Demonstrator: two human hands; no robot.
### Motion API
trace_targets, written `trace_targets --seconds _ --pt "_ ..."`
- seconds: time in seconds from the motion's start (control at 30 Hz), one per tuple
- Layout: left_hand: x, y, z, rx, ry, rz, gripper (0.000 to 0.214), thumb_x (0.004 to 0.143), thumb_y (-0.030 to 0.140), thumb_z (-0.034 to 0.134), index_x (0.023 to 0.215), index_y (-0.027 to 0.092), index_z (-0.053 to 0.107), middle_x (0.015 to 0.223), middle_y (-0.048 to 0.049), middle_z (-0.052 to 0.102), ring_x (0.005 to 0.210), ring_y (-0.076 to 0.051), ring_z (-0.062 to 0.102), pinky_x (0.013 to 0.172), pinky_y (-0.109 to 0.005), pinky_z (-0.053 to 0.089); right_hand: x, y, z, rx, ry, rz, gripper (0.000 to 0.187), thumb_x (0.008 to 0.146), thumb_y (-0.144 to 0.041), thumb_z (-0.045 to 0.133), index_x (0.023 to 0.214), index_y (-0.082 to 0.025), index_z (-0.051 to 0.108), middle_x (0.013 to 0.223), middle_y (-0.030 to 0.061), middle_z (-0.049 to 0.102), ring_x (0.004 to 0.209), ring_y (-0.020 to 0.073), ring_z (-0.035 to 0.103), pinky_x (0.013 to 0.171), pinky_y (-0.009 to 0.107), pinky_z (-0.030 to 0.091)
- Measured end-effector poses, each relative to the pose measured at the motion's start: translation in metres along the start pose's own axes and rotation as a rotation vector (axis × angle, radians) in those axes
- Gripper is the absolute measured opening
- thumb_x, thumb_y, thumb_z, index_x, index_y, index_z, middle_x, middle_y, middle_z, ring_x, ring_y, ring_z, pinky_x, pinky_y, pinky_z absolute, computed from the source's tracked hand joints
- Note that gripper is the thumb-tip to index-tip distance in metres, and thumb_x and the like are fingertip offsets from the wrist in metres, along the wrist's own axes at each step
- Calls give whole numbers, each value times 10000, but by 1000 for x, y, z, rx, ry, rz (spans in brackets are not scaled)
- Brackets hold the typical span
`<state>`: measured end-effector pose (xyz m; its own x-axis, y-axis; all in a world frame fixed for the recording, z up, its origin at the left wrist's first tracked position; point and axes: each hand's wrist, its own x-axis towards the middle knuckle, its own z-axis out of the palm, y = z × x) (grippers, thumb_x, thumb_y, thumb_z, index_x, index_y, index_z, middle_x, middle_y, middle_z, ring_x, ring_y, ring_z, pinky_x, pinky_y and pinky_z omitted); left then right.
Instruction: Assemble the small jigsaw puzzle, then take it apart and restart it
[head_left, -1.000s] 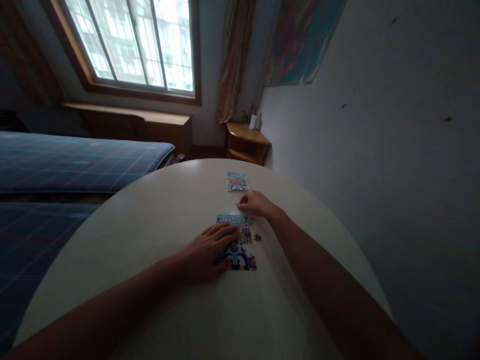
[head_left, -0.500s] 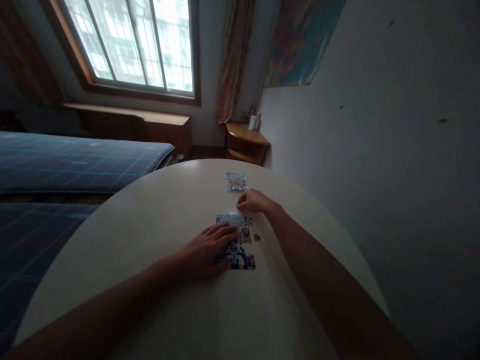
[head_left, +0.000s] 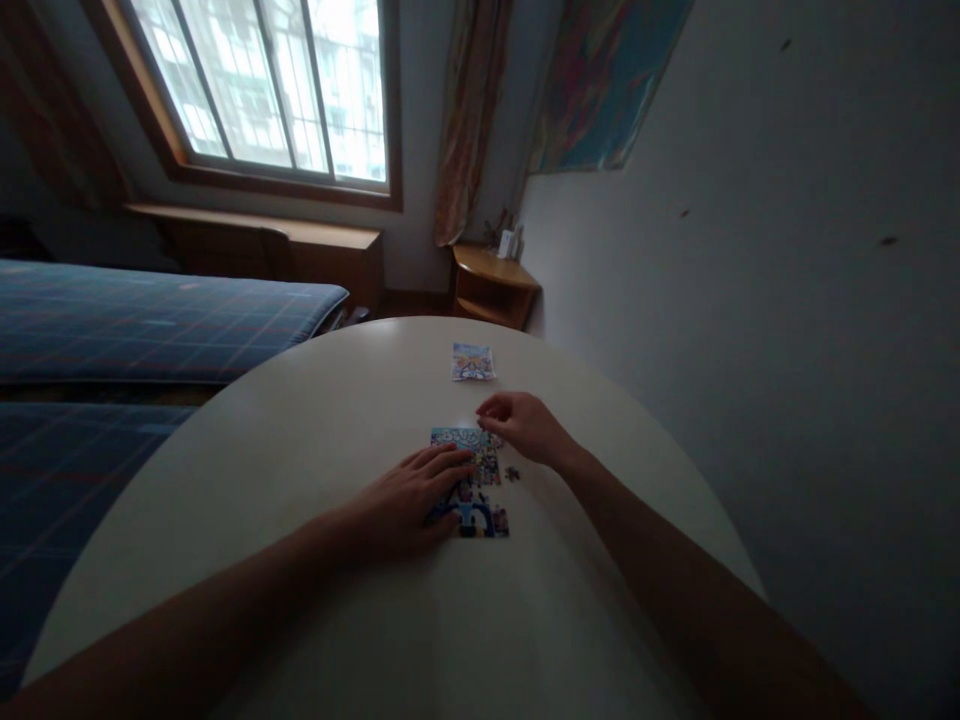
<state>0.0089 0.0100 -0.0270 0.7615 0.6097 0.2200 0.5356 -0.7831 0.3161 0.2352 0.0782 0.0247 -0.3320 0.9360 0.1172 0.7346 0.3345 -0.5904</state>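
While your left hand [head_left: 409,505] lies flat and open on the puzzle [head_left: 484,520], a loose piece [head_left: 513,473] sits just beside its right edge. Your right hand [head_left: 525,425] is pinched at the puzzle's far edge; whether it holds anything cannot be told. Beyond lies a picture card [head_left: 472,361].

The left hand [head_left: 409,500] covers the left part of the puzzle [head_left: 484,478]. Whether the right hand [head_left: 525,425] pinches a piece is too small to tell. The desk [head_left: 315,420] runs off the bottom edge.
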Motion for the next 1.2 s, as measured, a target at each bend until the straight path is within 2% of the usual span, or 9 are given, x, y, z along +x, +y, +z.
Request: trace_targets --seconds 0.1,0.2,0.37,0.6,0.93,1.2 --pt "0 0 -1 2 -6 -1 630 901 316 565 1490 206 369 1559 -84 391 1455 -300 301 1191 -495 297 -30 -1 3 276 81 91 148 801 -282 744 883 -159 726 802 44 750 715 151 688 665 251 505" --pt "-1 1 -2 -1 -11 -9 631 901 303 561 1494 215 366 1565 -77 382 1459 -301 293 1193 -503 292 -52 -6 9 392 78 182 149 781 -293 751 832 -158 712 784 47 748 702 157 685 655 264 511" --pt "-2 2 -3 -26 -9 -8 657 885 293 579 1500 225 361 1560 -81 389 1457 -306 301 1194 -502 290 -69 -13 19 364 65 142 127 774 -292 746 810 -180 700 754 25 733 699 153 675 666 258 508" --pt "-1 5 -6 -28 -11 -10 633 879 276 587 1476 198 394 1545 -91 409 1456 -293 305 1203 -477 284 -73 -10 32 231 53 85 46 787 -257 714 792 -216 733 763 6 738 694 147 663 652 243 473" --pt "-2 5 -4 -19 3 -1 619 896 294 569 1480 217 380 1550 -84 401 1454 -292 310 1201 -490 278 -73 -13 30 135 30 94 66 772 -274 715 775 -225 761 713 -1 736 634 149 644 639 257 466" --pt "-1 5 -4 -11 -4 -4 603 895 293 570 1467 202 402 1543 -96 411 1448 -297 321 1195 -488 286 -72 -15 33 64 61 54 61 780 -275 728 771 -247 781 784 28 750 740 182 668 726 288 484"
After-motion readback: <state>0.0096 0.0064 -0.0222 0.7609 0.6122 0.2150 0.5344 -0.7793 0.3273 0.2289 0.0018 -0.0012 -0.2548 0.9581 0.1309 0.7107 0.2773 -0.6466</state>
